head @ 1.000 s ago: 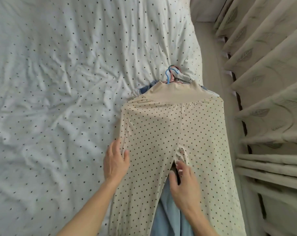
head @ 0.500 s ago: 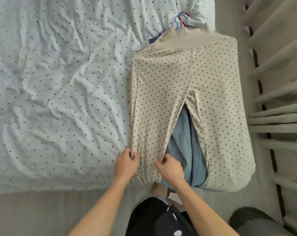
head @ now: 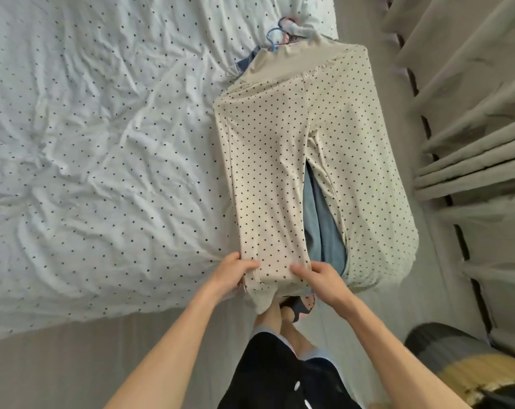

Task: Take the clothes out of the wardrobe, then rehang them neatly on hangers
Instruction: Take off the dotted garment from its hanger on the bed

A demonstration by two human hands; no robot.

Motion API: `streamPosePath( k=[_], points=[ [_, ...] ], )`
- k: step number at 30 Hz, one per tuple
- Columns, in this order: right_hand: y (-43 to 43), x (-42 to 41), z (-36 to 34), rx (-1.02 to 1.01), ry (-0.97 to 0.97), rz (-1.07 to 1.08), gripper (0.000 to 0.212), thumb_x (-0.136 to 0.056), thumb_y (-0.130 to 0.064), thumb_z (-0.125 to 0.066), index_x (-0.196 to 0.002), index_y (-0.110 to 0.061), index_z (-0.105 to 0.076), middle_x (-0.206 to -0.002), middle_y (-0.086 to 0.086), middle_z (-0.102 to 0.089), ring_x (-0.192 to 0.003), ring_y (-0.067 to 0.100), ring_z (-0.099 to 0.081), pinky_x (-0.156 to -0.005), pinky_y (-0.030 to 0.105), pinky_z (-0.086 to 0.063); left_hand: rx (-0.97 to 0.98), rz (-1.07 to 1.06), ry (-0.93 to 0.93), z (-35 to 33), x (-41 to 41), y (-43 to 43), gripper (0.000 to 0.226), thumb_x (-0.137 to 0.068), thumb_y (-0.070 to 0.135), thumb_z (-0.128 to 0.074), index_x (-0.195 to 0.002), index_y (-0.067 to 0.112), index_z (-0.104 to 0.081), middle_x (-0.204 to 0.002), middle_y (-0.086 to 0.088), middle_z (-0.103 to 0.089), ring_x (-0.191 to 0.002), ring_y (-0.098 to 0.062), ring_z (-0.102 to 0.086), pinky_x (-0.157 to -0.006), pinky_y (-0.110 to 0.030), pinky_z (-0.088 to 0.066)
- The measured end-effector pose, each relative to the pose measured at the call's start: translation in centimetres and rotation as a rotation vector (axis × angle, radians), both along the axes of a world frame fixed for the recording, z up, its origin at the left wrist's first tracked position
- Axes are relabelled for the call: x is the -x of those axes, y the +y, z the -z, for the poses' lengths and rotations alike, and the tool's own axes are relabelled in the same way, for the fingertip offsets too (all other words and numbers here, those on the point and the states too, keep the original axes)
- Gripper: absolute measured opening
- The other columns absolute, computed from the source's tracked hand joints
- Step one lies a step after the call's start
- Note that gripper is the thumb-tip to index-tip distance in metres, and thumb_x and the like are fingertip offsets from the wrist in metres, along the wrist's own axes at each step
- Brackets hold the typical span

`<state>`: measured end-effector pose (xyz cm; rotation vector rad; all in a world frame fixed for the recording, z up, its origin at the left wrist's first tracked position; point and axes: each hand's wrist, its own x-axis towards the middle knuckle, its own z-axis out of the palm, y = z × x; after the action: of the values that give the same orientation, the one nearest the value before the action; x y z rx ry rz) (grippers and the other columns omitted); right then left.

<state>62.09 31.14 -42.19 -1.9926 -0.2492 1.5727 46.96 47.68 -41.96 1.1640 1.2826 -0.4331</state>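
The bed fills the left of the view, its white dotted sheet rumpled and bare of clothes on that side. At the bed's near edge, toward its right corner, the left hand takes the outer side of one trouser hem. Its grip is closed on the cloth, thumb laid on top and fingers tucked round the edge.

The trousers, cream with dark dots, lie flat along the bed's right edge, with the plain waistband toward the far end and both legs running to the near edge. Just beyond the waistband, the hooks of some hangers poke out, one of them blue.

The right hand holds the inner side of the same hem, fingers pressed over the cloth in a closed grip. Between the two legs shows a blue garment, which lies under the trousers. Pleated curtains hang beyond the bed's right edge.

The step in hand looks like readying the trousers for a hanger: they are out of the wardrobe and spread, not yet hung. The next move probably calls for lifting this leg by the hem and laying it over the other, edges matched, without dragging the blue garment beneath.
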Motion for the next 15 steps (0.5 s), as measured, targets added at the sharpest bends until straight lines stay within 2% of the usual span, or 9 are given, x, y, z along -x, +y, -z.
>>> streamPosePath(
  k=[1,2,4,5,7,9,12,15],
  points=[
    [-0.6,-0.9,-0.8,-0.03,-0.021,0.054,0.036,-0.09,-0.053,-0.062,-0.082,-0.018,-0.069,-0.077,-0.005,-0.07,-0.071,0.013,-0.064,-0.069,0.034,-0.052,0.0,-0.033,-0.038,-0.6,-0.9,0.0,0.015,-0.095,0.015,-0.062,-0.109,0.014,-0.059,-0.097,-0.001,-0.068,-0.07,-0.006,-0.059,-0.051,-0.017,-0.052],
    [-1.2,-1.9,-1.4,-0.043,-0.084,0.089,0.038,-0.09,-0.052,-0.061,-0.079,-0.016,-0.065,-0.07,-0.005,-0.064,-0.064,0.012,-0.058,-0.063,0.035,-0.049,-0.021,-0.032,-0.057,-0.8,-1.7,0.1,0.016,-0.095,0.014,-0.063,-0.11,0.014,-0.058,-0.095,0.001,-0.067,-0.069,-0.006,-0.059,-0.06,-0.021,-0.055],
    [-1.5,-3.5,-1.7,-0.024,-0.25,0.095,0.039,-0.09,-0.051,-0.059,-0.083,-0.013,-0.061,-0.071,-0.001,-0.06,-0.061,0.015,-0.056,-0.055,0.036,-0.05,-0.06,0.053,-0.05,-0.8,-3.4,0.0,0.024,-0.095,0.02,-0.065,-0.117,0.016,-0.056,-0.103,0.001,-0.067,-0.08,-0.007,-0.062,-0.085,-0.035,-0.057],
    [-1.4,-4.1,-1.5,0.001,-0.318,0.067,0.034,-0.091,-0.048,-0.058,-0.086,-0.015,-0.063,-0.075,-0.001,-0.063,-0.064,0.016,-0.059,-0.056,0.035,-0.052,-0.09,0.126,-0.028,-0.4,-4.0,0.0,0.028,-0.094,0.023,-0.065,-0.12,0.017,-0.055,-0.11,0.001,-0.066,-0.089,-0.01,-0.063,-0.089,-0.038,-0.056],
    [-1.3,-4.6,-0.9,0.075,-0.407,-0.051,0.023,-0.092,-0.041,-0.055,-0.091,-0.019,-0.062,-0.08,-0.001,-0.067,-0.07,0.018,-0.064,-0.062,0.036,-0.056,-0.174,0.275,0.062,0.7,-4.8,-0.4,0.025,-0.093,0.024,-0.063,-0.115,0.018,-0.052,-0.11,-0.001,-0.064,-0.095,-0.017,-0.065,-0.084,-0.036,-0.053],
    [-1.6,-4.4,0.3,0.157,-0.441,-0.127,0.023,-0.094,-0.039,-0.052,-0.095,-0.019,-0.062,-0.083,-0.001,-0.068,-0.073,0.019,-0.065,-0.069,0.04,-0.057,-0.219,0.357,0.155,1.6,-5.1,-1.0,0.025,-0.092,0.022,-0.061,-0.113,0.018,-0.048,-0.111,-0.002,-0.062,-0.098,-0.022,-0.064,-0.088,-0.039,-0.053],
    [-2.9,-3.3,2.0,0.182,-0.403,-0.036,0.025,-0.095,-0.04,-0.051,-0.11,-0.022,-0.058,-0.104,-0.005,-0.069,-0.087,0.017,-0.066,-0.079,0.037,-0.056,-0.247,0.355,0.197,2.2,-5.1,-1.5,0.047,-0.093,0.025,-0.062,-0.134,0.015,-0.041,-0.119,-0.003,-0.055,-0.113,-0.025,-0.055,-0.09,-0.033,-0.043],
    [-4.0,-1.8,2.2,0.196,-0.296,-0.008,0.041,-0.095,-0.034,-0.054,-0.132,-0.02,-0.05,-0.129,0.001,-0.062,-0.11,0.021,-0.061,-0.091,0.035,-0.05,-0.325,0.408,0.172,1.8,-5.0,-1.7,0.061,-0.093,0.03,-0.061,-0.146,0.018,-0.033,-0.138,-0.006,-0.05,-0.125,-0.028,-0.051,-0.098,-0.037,-0.044]
  ],
)
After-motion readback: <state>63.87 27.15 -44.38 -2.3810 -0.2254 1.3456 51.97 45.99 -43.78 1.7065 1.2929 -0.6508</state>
